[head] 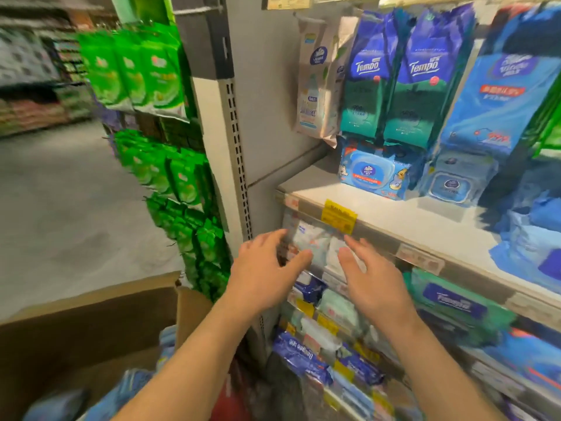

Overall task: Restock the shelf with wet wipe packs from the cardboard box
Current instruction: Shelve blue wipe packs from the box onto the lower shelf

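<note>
both hands reach in under the front edge of the upper shelf point(403, 226), toward a pale wet wipe pack point(315, 244) that sits on the level below, near that level's left end beside the slotted upright point(235, 153). the left hand point(267, 268) has its fingers spread and nearly straight, its tips at the pack's left side; the right hand point(373, 281) is likewise spread flat, its fingers at the pack's right side. neither curls round anything, and motion blur hides whether the tips actually touch the wrapper. flanking the pack from both sides like this looks meant to square it up and slide it back into its row, since a soft pack would buckle under a one-sided push

the cardboard box point(91, 323) stands low on the left, close to the shelving's left end, flap raised, with blue packs point(142, 378) showing inside, so more stock seems left to move. keeping it right by the arms shortens each reach. the upper shelf carries blue lidded packs point(373, 174) toward its back and bare board along its front edge, where a yellow price tag point(339, 216) hangs just above the fingertips
</note>
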`<act>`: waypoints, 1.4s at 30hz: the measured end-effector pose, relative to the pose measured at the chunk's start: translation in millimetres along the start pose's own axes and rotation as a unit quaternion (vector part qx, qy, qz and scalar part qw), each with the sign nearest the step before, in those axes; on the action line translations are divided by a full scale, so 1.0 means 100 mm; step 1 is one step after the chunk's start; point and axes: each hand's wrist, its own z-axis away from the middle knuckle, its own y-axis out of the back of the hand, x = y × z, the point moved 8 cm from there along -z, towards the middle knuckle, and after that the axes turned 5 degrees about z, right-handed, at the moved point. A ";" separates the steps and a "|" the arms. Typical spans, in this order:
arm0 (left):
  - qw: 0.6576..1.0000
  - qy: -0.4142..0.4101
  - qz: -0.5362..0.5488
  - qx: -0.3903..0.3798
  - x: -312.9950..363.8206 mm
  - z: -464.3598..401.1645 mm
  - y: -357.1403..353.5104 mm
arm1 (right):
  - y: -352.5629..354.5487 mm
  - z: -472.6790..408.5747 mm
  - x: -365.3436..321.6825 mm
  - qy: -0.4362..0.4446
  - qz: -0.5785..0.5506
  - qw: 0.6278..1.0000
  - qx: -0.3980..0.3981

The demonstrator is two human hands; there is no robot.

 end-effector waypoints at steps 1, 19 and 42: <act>1.000 0.025 0.005 0.002 -0.12 0.12 0.05 | -0.10 0.06 -0.06 -0.001 -0.007 1.000 -0.018; 0.948 0.289 0.080 0.106 -2.79 1.59 1.40 | -2.69 0.71 -1.65 0.066 0.030 0.957 -0.283; 0.832 0.489 0.241 0.102 -5.92 2.61 1.99 | -5.62 1.28 -2.63 0.049 0.143 0.873 -0.463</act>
